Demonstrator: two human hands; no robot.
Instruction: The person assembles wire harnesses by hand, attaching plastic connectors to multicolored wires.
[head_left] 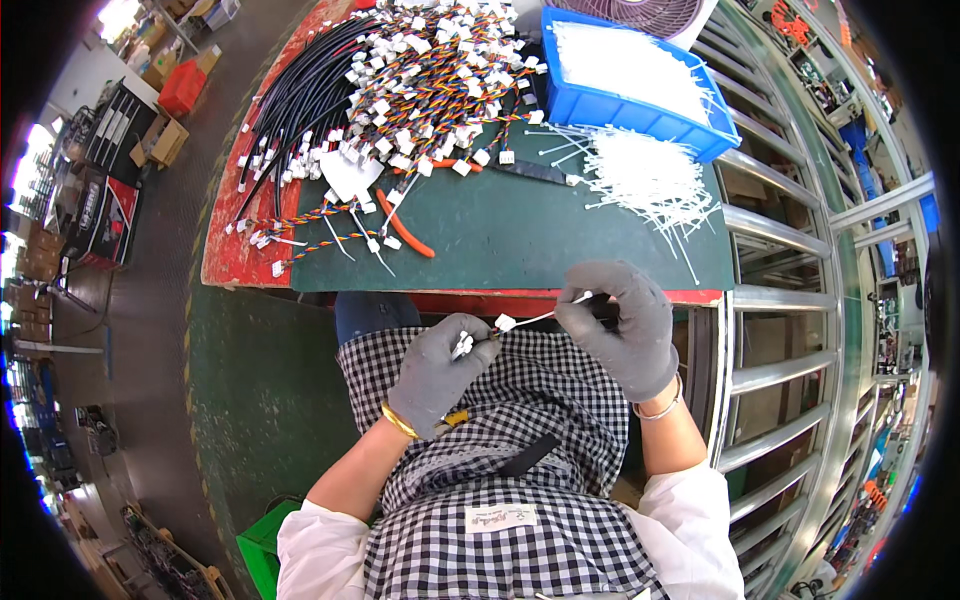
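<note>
Both my hands wear grey gloves and are held over my lap, just off the table's near edge. Between the thumb and fingers of my left hand (438, 375) is a wire harness with white connectors (462, 346); most of its wires are hidden by the glove. A thin white cable tie (540, 318) runs from the white connector (505, 322) at my left fingertips across to my right hand (625, 330). The right thumb and forefinger pinch its far end. Something yellow and dark (455, 418) shows below my left wrist, partly covered.
A big heap of twisted wire harnesses (440, 85) lies at the table's back left, beside black cables (305, 90). An orange-handled tool (405, 226) lies before it. At right are loose cable ties (650, 185) and a blue bin (640, 108) of them. Metal rollers (775, 300) run alongside.
</note>
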